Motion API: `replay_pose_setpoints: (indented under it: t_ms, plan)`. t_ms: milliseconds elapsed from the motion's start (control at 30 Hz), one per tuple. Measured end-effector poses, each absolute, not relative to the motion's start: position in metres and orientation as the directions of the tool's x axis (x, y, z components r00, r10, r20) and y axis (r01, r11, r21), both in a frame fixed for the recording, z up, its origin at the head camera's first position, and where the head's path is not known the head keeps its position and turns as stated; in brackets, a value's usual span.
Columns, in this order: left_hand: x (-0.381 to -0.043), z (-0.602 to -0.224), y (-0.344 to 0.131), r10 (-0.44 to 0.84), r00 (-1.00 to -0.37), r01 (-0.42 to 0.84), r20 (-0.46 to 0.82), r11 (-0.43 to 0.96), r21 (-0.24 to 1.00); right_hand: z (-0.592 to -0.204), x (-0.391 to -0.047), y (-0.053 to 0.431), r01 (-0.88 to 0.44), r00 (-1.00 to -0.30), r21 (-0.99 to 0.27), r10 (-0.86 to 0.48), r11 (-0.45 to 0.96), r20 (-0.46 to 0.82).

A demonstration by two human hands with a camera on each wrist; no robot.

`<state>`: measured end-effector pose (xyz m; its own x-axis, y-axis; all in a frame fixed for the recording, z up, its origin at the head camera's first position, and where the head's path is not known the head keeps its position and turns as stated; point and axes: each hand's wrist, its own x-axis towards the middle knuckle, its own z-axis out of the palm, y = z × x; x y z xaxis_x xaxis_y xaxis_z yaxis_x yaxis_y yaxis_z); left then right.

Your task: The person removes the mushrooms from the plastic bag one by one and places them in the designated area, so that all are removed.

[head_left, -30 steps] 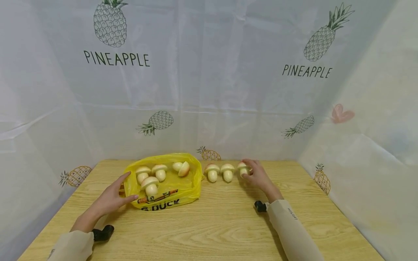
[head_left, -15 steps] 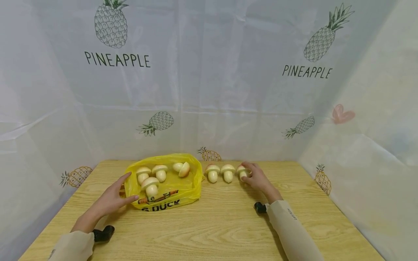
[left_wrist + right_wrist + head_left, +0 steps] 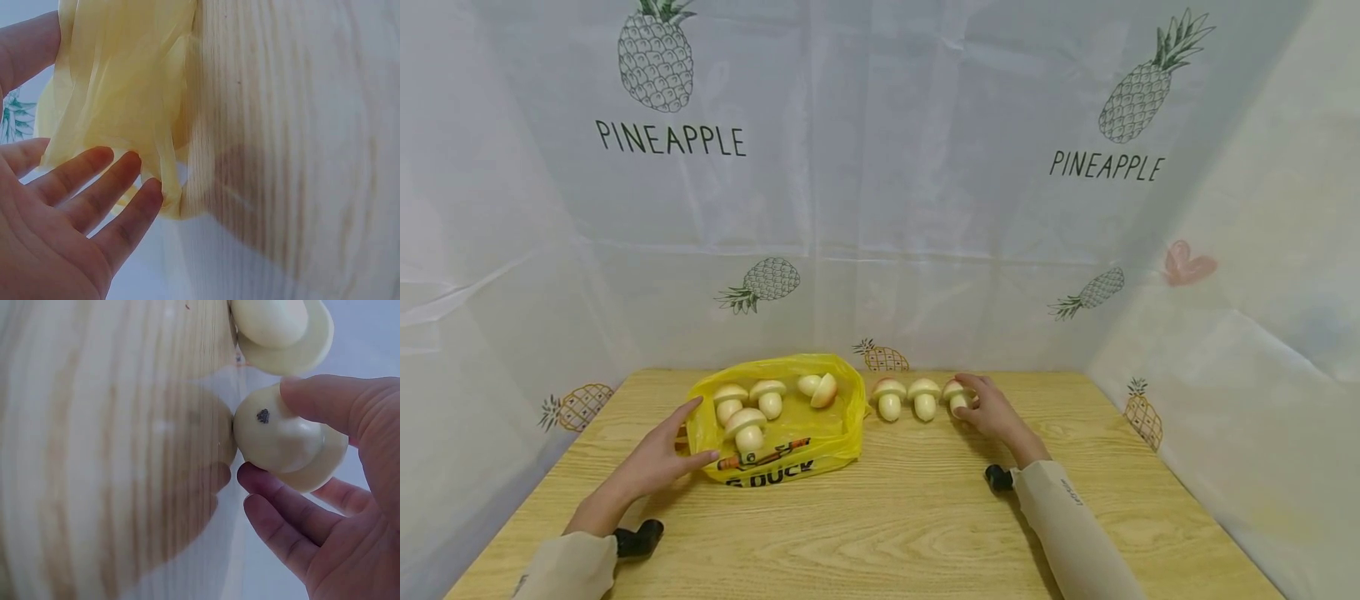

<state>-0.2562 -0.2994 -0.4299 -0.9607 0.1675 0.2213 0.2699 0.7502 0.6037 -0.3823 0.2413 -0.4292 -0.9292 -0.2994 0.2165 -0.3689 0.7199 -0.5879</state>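
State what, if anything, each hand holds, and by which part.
The right hand holds the rightmost mushroom, thumb against its stem; other contact points are partly hidden. The left hand touches the bag, without a visible grip.

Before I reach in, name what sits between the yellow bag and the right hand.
Two pale mushrooms, side by side on the table, in the head view; the right hand holds a third mushroom.

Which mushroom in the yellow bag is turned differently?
In the head view, the rightmost mushroom in the yellow bag: its cap sits right of its stem, while the other three there have caps above stems.
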Motion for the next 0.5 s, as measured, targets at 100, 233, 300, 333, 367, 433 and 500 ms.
replay_pose_setpoints:
  t_ms: [100,233,300,333,367,433,500]
  plan:
    - [-0.2562,-0.4304,-0.2992,0.166,-0.961,0.269,0.222,0.75,0.604,-0.4285,-0.3817,0.2418,-0.371,-0.928,-0.588,-0.306,0.719,0.211]
    - [-0.2562,-0.4304,-0.2993,0.167,-0.961,0.268,0.22,0.75,0.605,-0.4275,-0.3813,0.2418,-0.372,-0.928,-0.592,-0.309,0.715,0.209]
    - [-0.2564,-0.4305,-0.2996,0.166,-0.961,0.269,0.221,0.75,0.604,-0.427,-0.3811,0.2414,-0.371,-0.928,-0.594,-0.309,0.714,0.209]
    - [-0.2565,-0.4306,-0.2997,0.166,-0.961,0.268,0.221,0.751,0.604,-0.4269,-0.3811,0.2413,-0.371,-0.928,-0.596,-0.309,0.712,0.207]
    - [-0.2565,-0.4305,-0.2997,0.167,-0.961,0.269,0.221,0.752,0.602,-0.4269,-0.3812,0.2413,-0.37,-0.928,-0.595,-0.309,0.713,0.207]
    - [-0.2566,-0.4305,-0.2998,0.169,-0.961,0.27,0.221,0.75,0.603,-0.4267,-0.3812,0.2412,-0.37,-0.929,-0.592,-0.309,0.716,0.206]
    - [-0.257,-0.4306,-0.2998,0.168,-0.961,0.271,0.221,0.748,0.606,-0.4266,-0.3818,0.2417,-0.366,-0.93,-0.595,-0.306,0.715,0.205]
